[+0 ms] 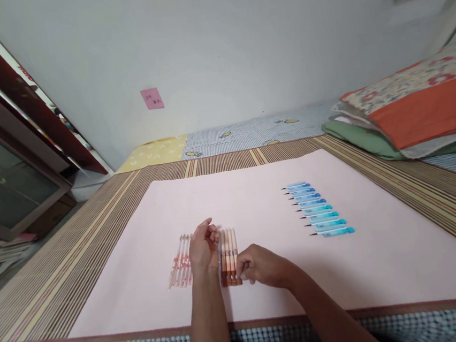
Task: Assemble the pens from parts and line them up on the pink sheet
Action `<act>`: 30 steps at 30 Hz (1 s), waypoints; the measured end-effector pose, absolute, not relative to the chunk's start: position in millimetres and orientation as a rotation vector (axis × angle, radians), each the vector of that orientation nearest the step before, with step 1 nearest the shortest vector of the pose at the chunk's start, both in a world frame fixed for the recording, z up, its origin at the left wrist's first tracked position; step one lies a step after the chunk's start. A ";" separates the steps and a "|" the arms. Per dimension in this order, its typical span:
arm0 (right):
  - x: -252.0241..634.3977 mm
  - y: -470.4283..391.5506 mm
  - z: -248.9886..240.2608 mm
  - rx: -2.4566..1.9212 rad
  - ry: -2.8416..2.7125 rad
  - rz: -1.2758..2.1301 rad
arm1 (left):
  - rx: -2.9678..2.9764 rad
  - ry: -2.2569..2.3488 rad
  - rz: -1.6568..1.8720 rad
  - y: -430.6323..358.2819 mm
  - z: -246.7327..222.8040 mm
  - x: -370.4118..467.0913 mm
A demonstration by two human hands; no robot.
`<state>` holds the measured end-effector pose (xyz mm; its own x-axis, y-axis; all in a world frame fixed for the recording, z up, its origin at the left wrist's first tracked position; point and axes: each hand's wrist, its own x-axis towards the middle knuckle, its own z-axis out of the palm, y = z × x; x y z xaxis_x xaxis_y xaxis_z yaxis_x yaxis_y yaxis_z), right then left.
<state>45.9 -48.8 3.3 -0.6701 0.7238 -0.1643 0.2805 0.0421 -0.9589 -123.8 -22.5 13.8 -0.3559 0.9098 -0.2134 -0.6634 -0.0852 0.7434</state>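
Side by side on the pink mat (pixel 265 302) lies a row of cream-and-brown pens (pixel 230 254), brown ends toward me. My left hand (pixel 204 248) stands on its edge along the row's left side, palm turned to the pens, fingers loosely bent and nothing seen in them. Closed fingers of my right hand (pixel 261 264) are at the lower end of the rightmost pen; the exact contact is partly hidden. Left of my left hand is a row of clear-and-pink pens (pixel 179 264), partly covered by that hand. To the right lie several blue pens (pixel 320 210), tips pointing left.
The mat rests on a striped woven bed mat (pixel 96 221). Folded bedding (pixel 427 109) is stacked at the back right. A pink note (pixel 152 98) is stuck to the wall (pixel 240 46). A glass-fronted cabinet (pixel 6 176) stands at the left.
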 end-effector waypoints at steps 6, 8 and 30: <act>49.7 -47.6 6.4 -1.053 -1.937 1.661 | 0.358 0.945 1.707 -21.5 12.1 -124.5; 50.9 -47.5 7.4 -1.081 -1.952 1.626 | 0.346 0.952 1.705 -21.6 14.1 -124.0; 132.7 -117.5 30.2 -1.339 -1.828 1.233 | 0.548 1.065 1.902 -82.9 54.0 -130.6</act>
